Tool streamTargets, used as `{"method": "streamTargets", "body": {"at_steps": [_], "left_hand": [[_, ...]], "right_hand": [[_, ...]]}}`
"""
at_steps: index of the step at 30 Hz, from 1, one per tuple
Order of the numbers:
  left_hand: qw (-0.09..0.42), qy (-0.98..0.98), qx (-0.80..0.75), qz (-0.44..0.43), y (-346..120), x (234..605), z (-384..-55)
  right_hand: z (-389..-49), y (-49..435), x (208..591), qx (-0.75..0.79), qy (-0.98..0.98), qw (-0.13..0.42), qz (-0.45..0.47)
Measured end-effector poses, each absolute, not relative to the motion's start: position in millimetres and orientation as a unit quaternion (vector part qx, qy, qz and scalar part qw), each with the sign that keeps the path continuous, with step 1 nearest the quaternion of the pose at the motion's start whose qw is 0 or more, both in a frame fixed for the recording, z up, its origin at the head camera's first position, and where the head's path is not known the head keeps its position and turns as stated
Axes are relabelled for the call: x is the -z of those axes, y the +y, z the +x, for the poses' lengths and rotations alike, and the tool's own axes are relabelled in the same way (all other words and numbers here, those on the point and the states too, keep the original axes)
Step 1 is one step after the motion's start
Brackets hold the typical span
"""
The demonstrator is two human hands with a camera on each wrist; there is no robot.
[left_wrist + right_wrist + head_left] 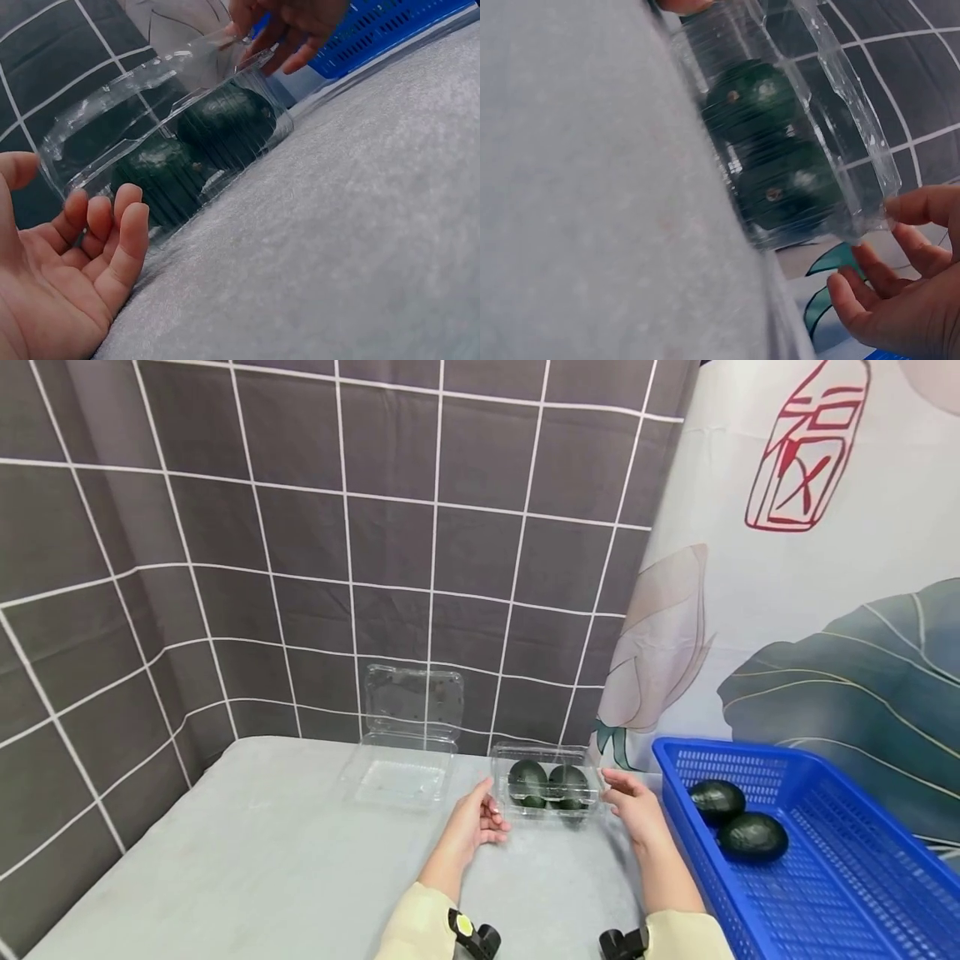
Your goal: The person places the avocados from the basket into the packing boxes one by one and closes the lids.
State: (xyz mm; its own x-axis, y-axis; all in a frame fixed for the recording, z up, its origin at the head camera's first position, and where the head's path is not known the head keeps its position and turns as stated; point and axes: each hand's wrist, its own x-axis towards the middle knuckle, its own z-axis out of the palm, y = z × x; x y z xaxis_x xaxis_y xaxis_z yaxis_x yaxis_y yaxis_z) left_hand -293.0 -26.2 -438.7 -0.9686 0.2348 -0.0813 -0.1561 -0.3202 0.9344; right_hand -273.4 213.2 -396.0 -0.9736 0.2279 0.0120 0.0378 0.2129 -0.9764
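A clear plastic clamshell box (546, 785) holds two dark green avocados (528, 777), side by side under its partly lowered lid (859, 112). In the left wrist view, a gap shows between the lid and the base's rim. My right hand (633, 806) pinches the lid's right corner between thumb and finger, its other fingers spread below. At the box's left front corner is my left hand (472, 822), palm up and fingers loosely bent. Its thumb (19, 169) is right at the lid's corner, and its fingertips (127, 199) overlap the base's rim in this view.
A second clear clamshell box (401, 777) stands with its lid up, left of the first, near the dark tiled-pattern curtain (390, 543). At right, a blue plastic basket (840, 877) holds two more avocados (752, 837). A pale grey cloth (247, 852) covers the table.
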Motion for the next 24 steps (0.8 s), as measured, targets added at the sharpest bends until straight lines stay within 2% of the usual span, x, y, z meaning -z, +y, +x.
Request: {"method": "streamTargets", "body": {"at_steps": [7,15,19,24], "left_hand": [[0.115,0.578,-0.807,0.032,-25.9,437.9,-292.6],[0.115,0.594,-0.794,0.052,-25.5,424.1,-283.7],[0.109,0.608,-0.785,0.053,-25.7,411.2,-272.3],[0.102,0.616,-0.779,0.056,-24.6,407.5,-268.3]], "right_hand": [[-270.4,215.3,406.5,-0.659,-0.746,0.02,-0.096],[-269.6,222.7,416.7,-0.68,-0.72,-0.116,-0.074],[-270.0,224.5,421.4,-0.69,-0.712,-0.125,-0.042],[-271.5,222.9,425.0,-0.695,-0.712,-0.087,-0.042]]}}
